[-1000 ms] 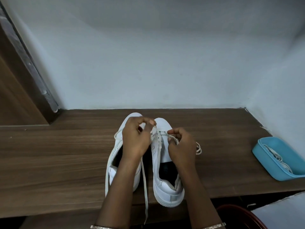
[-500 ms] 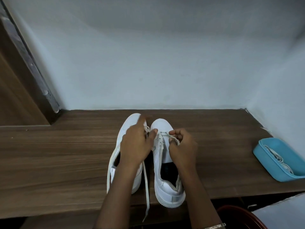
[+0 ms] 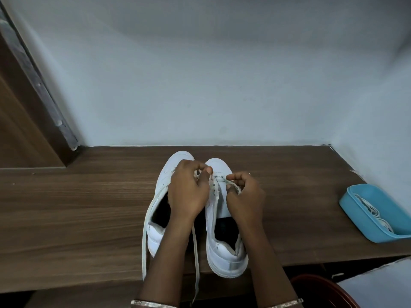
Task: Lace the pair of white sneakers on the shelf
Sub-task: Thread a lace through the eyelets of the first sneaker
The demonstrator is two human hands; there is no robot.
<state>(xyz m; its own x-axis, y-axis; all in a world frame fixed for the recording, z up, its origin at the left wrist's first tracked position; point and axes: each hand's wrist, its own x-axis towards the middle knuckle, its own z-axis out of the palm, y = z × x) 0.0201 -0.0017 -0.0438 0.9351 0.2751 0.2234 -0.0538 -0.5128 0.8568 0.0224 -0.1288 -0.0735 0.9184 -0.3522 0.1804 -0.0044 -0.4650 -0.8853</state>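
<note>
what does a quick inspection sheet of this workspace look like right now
surface: brown wooden shelf, wood grain showing.
job's things: left sneaker and right sneaker side by side, toes to the wall; lace across the right sneaker's front eyelets, a loose strand hanging over the shelf edge.
clutter: blue tray at the right, white laces inside.
grippers: left hand and right hand each pinch the lace.
cables: nothing seen.
surroundings: pale wall; wooden frame at left; dark red rim below the shelf.
</note>
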